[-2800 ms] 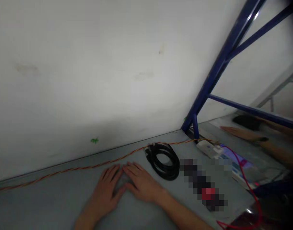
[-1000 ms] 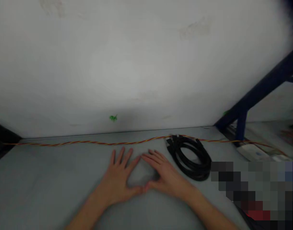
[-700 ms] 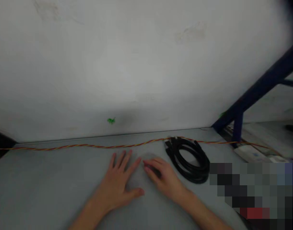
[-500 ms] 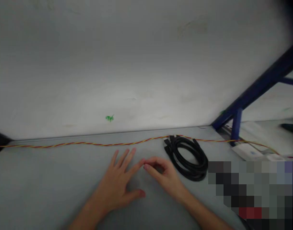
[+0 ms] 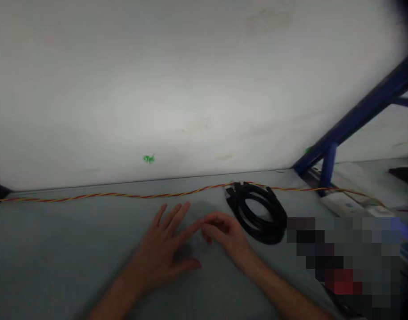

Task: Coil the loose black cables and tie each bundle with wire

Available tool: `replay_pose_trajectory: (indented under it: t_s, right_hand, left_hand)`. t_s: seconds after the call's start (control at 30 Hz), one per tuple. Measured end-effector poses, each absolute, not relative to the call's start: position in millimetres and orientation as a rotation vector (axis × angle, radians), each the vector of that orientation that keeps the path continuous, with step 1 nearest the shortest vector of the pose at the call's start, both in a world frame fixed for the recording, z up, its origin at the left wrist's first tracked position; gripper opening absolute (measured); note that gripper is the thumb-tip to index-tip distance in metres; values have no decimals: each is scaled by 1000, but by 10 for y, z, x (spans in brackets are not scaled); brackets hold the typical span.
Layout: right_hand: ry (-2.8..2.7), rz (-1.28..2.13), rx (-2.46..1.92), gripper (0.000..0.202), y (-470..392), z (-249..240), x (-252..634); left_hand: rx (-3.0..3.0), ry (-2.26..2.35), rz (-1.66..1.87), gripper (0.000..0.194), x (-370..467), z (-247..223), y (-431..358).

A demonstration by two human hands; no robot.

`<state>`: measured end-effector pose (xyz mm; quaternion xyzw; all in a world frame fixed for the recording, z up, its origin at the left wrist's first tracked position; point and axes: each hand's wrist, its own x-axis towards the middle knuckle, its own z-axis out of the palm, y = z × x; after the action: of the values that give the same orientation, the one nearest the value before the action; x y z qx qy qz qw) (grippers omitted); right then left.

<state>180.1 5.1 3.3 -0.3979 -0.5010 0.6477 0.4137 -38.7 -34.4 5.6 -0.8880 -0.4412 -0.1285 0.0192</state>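
My left hand (image 5: 163, 246) is spread palm down over the grey tabletop (image 5: 73, 249), its fingers apart and holding nothing. My right hand (image 5: 227, 238) is closed in a pinch, thumb and forefinger meeting on the tip of my left index finger (image 5: 192, 229). No other object shows between those fingertips. Just beyond my right hand, to its right, a coil of black cable (image 5: 277, 222) lies on the table with its plug ends toward the back left.
A twisted red-and-yellow wire (image 5: 110, 194) runs along the table's back, near the white wall (image 5: 177, 111). A blue metal frame (image 5: 357, 115) slants up at the right. White boxes (image 5: 344, 203) sit behind it. The lower right is pixelated.
The view has shifted slightly, so the wall mark, wire and cable sit a little higher and further left. Both hands keep nearly the same pose, the right still pinching the left index fingertip.
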Motion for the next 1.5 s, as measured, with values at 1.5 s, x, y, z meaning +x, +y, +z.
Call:
replay_pose_trajectory:
  t_s: [1.5]
  right_hand:
    - [-1067,1925,-785,7,-24,116,1813]
  left_hand:
    - [-3212,-1584,-757,79,-315,188,-491]
